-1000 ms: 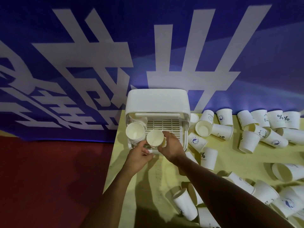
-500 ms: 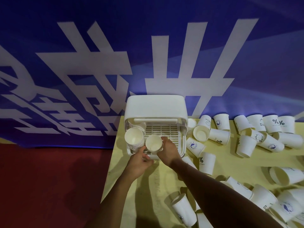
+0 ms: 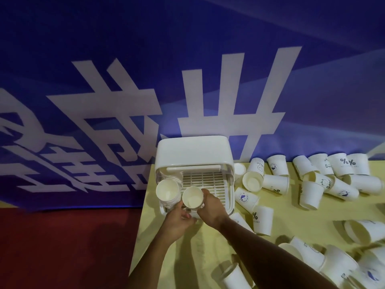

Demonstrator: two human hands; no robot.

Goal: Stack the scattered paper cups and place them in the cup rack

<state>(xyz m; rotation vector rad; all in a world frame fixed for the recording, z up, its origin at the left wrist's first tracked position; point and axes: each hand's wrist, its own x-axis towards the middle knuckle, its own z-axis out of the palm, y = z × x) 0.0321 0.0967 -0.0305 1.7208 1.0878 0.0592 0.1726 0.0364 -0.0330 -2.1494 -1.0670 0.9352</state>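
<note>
**A:** Item one, container?

**B:** Cup rack (image 3: 193, 151): white, lidded, open at the front, with a slatted floor. It stands at the far left end of the yellow worktop (image 3: 208, 257), against the blue banner (image 3: 104, 80).

**A:** Contents?

**B:** First stack (image 3: 167, 189) of paper cups, at the rack's left side, mouth facing the camera. Second stack (image 3: 192, 197) is just to its right, at the rack's front edge, mouth also facing the camera. The rest of the slatted floor shows bare.

**A:** Second stack, relative to the hands?

**B:** The right hand (image 3: 210, 209) holds it. Its fingers (image 3: 205, 192) curl round the stack's right side, just below the rim. The left hand (image 3: 177, 224) sits beneath the stack with its fingers curled at the lower end. I cannot tell whether they grip it.

**A:** Unsorted stock?

**B:** Loose cups (image 3: 275, 183), white with printed marks, are scattered over the worktop to the right of the rack. Most lie on their sides, and some stand inverted.

**A:** Surroundings?

**B:** Red floor (image 3: 62, 247) to the left of the worktop.
</note>
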